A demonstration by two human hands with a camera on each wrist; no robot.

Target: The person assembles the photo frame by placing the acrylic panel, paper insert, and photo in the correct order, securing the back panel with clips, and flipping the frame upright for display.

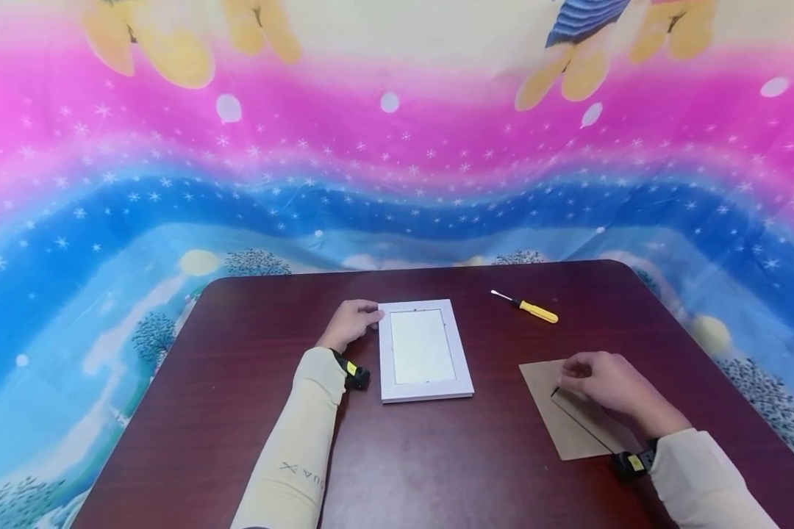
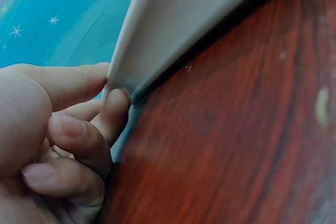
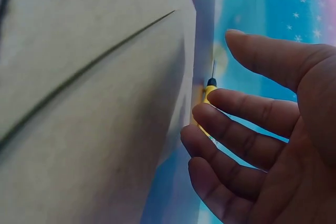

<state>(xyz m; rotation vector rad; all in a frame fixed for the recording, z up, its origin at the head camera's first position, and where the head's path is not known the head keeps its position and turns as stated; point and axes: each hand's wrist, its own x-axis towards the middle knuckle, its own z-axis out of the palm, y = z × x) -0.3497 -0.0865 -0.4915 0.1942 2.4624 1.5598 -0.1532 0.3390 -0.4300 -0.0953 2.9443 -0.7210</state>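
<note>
A white picture frame [image 1: 426, 393] lies flat on the table, a pale panel filling its middle. At its far left corner my left hand [image 1: 352, 323] pinches the edge between thumb and fingers; the left wrist view shows the thumb and a fingertip against the frame [image 2: 173, 19]. Over a brown backing board [image 1: 545, 419] to the right hovers my right hand [image 1: 605, 382]. In the right wrist view its fingers [image 3: 231, 135] are loosely bent and spread from the thumb, holding nothing. A thin dark line crosses the board [image 3: 105, 98], and a small black mark sits by the fingertips.
A screwdriver [image 1: 536, 311] with a yellow and black handle lies beyond the board, at the far right of the dark red wooden table [image 1: 271, 308]. Behind the table's far edge hangs a colourful printed cloth [image 1: 397, 176].
</note>
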